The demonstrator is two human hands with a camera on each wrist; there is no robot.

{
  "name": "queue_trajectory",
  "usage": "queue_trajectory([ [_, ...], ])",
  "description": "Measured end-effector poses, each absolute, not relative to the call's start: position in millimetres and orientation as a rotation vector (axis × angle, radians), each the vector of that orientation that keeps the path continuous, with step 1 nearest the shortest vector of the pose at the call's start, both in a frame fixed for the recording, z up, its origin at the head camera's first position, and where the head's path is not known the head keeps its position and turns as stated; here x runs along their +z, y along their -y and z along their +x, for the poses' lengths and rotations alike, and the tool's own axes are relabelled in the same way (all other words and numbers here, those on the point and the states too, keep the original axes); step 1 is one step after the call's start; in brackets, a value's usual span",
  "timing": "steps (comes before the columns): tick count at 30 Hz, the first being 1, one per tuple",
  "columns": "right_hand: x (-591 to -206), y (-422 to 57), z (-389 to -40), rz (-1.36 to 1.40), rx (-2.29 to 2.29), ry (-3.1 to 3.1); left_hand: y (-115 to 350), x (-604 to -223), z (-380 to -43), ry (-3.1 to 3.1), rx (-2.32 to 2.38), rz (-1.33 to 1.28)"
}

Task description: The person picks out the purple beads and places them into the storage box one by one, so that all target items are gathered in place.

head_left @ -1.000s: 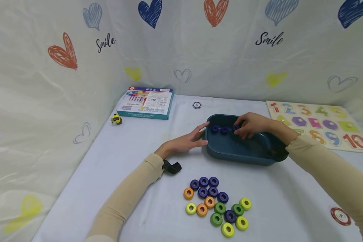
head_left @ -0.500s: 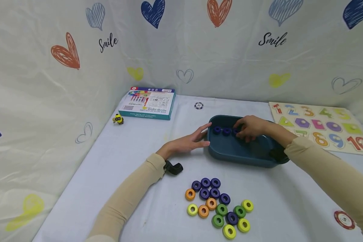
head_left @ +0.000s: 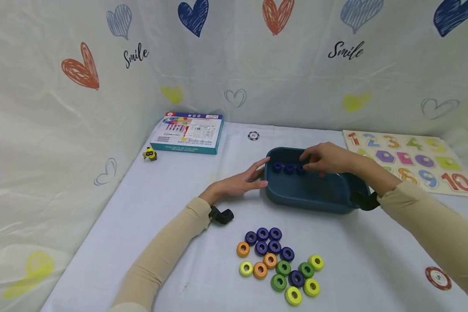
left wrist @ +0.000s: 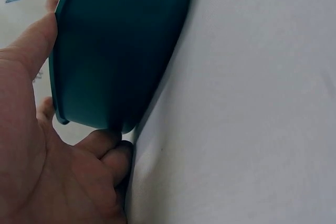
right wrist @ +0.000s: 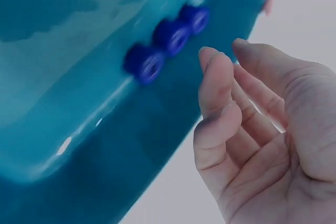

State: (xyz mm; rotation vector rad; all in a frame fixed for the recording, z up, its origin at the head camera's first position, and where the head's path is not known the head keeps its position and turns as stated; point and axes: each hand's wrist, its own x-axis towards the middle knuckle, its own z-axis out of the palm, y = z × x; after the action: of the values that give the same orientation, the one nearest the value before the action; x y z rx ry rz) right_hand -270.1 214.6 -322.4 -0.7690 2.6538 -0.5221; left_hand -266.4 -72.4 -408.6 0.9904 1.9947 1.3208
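Three dark blue rings (right wrist: pixel 171 36) stand in a row along the far wall of a teal plastic tub (head_left: pixel 308 204), at its left end. Just over the rightmost ring (head_left: pixel 300 169), my right hand (head_left: pixel 325 157) hovers with loosely bent fingers. The right wrist view shows those fingers (right wrist: pixel 216 85) apart from the rings, nothing between thumb and fingertips. Spread around the tub's left end, my left hand (head_left: pixel 238 184) touches its rim and side. Seen from the left wrist, the thumb (left wrist: pixel 34 43) lies against the rim and other fingers rest low by the tub's base.
Several loose purple, orange, green and yellow rings (head_left: pixel 274 247) lie on the white cloth in front. A printed box (head_left: pixel 189 133) and a small bee figure (head_left: pixel 150 154) sit back left. A number puzzle board (head_left: pixel 425 160) lies right. Poker-chip prints (head_left: pixel 438 278) mark the cloth.
My right hand has let go of the third ring and lifted slightly; that ring now sits closer to the other two. The left hand keeps its place at the tub.
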Motion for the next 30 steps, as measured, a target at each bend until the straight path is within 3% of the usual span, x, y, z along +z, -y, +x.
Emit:
queue_trajectory([
  [8, -317, -199, -210, -0.946, -0.573, -2.777, 67, -435, -279, -2.037, 1.309, 0.973],
  [17, -338, -182, -138, -1.026, -0.727, -2.492, 73, -413, -273, -2.004, 1.302, 0.957],
  [30, -375, -177, -92, -1.009, -0.566, -2.359, 72, -401, -268, -1.987, 1.277, 0.986],
])
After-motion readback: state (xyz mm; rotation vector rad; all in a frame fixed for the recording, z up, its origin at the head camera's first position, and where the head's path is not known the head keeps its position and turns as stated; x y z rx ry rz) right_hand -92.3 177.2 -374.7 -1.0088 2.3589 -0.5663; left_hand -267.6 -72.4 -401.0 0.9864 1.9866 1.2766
